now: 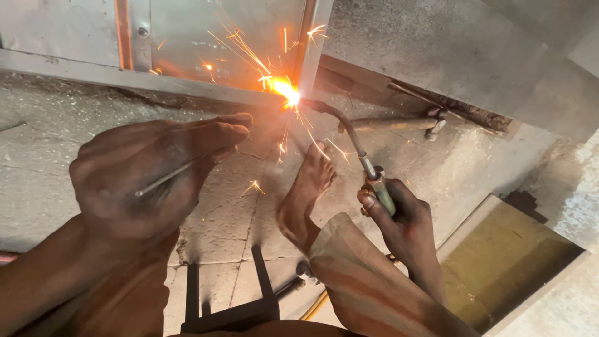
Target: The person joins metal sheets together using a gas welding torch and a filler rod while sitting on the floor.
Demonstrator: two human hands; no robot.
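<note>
My right hand (402, 221) grips the handle of a gas torch (355, 146) whose curved metal neck reaches up to a metal frame (187, 87). A bright orange flame (286, 90) burns at the torch tip against the frame's lower corner, throwing sparks. Raised in front of me, palm outward, my left hand (146, 178) holds a thin metal rod (165, 180) between its fingers. My bare foot (306, 193) rests on the concrete floor just below the flame.
A hammer (433, 128) lies on the floor near the wall at upper right. A dark metal stand (231, 306) sits under me. A shallow rectangular pit (511, 262) opens at lower right. A yellow hose (315, 306) runs by my leg.
</note>
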